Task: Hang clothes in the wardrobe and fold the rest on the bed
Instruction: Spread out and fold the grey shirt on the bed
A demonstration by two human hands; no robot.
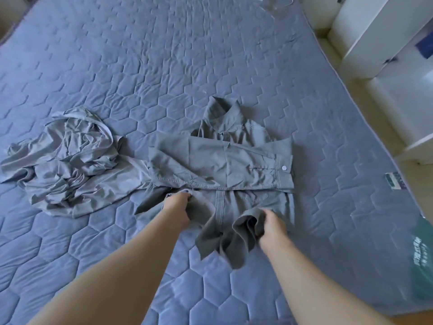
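- At the near side of the bed (210, 55), the lower hem of a grey collared shirt (222, 158) is gripped by both hands.
- The left hand (178, 207) is seen with its fingers curled into the fabric at the hem's left part, just under the folded sleeve and low over the bed.
- The right hand (273, 225) is closed round a bunched fold of the hem's right part, which is raised off the bed so that the cloth hangs in loose pleats.
- Both forearms are stretched forward and angled slightly inward, with the backs of the hands turned up.
- The hem is judged to be held at two points so that the lower half can be carried up over the body in one fold.
- The shirt is laid with its collar away from the person. A sleeve is crossed flat over the body with its snap cuff (284, 167) at the right edge, which keeps the bundle narrow.
- A crumpled grey garment (70, 156) is left on the bed at the shirt's left, touching it, apparently not yet folded.
- White furniture (375, 31), possibly the wardrobe, is seen beyond the bed's right edge.
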